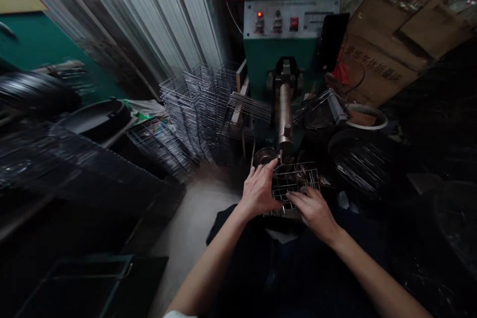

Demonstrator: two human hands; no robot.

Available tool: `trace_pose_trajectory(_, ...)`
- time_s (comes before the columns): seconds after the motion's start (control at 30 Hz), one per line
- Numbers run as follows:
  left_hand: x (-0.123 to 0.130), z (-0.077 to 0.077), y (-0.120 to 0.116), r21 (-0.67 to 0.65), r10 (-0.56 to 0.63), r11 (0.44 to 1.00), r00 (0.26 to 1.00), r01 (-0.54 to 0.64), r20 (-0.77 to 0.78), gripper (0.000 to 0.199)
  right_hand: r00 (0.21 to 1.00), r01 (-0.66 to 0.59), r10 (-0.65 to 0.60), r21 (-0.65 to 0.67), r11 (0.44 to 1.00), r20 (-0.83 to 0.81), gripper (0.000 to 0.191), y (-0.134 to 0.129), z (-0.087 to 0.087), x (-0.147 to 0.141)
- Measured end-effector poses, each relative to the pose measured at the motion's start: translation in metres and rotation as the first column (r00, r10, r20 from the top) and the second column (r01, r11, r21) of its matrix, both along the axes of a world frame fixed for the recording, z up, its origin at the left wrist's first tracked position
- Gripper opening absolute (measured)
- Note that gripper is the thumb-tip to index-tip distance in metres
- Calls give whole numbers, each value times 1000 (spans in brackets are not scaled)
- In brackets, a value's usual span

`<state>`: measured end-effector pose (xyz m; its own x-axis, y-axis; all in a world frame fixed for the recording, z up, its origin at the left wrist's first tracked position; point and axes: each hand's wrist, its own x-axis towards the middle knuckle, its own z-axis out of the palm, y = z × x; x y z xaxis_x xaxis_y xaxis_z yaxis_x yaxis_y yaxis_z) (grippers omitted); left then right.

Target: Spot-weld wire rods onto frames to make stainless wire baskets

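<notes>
A small wire grid of thin metal rods lies in front of me, below the metal arm of a green machine. My left hand is at the grid's left edge, fingers stretched towards the tip under the arm and thumb spread apart. From the near right, my right hand reaches over the grid, its fingers bent onto the wires. A round metal dish shows just beyond my left fingertips. Dim light hides the grid's underside and some fingertip contact.
Stacked wire baskets stand left of the machine, whose control panel has a lit red lamp. Right of it are a pale bowl, a dark bundle of wires and cardboard boxes. Blurred mesh panels fill the left.
</notes>
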<state>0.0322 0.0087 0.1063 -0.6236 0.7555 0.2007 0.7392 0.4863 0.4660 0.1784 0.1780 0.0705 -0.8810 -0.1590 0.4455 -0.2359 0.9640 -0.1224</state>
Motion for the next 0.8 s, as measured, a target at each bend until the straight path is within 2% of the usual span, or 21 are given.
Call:
trace_pose_trajectory(0.37,-21,5,13,25,32,999,999,-32,-4,127,1000,-8,7,-23,1000,-17,40,16,0,-28)
trace_pose_trajectory(0.6,-22,6,15,-20,59,998,998,-59,-28,120,1000,4,-1,-98,995,24,39,12,10,-32)
trace_pose_trajectory(0.7,-28,10,19,-30,51,998,997,-53,-52,121,998,66,-64,-103,992,29,37,9,13,-39)
trace_pose_trajectory(0.8,-39,15,24,-71,76,994,995,-81,-65,121,982,183,-187,-89,979,-32,21,9,13,-53)
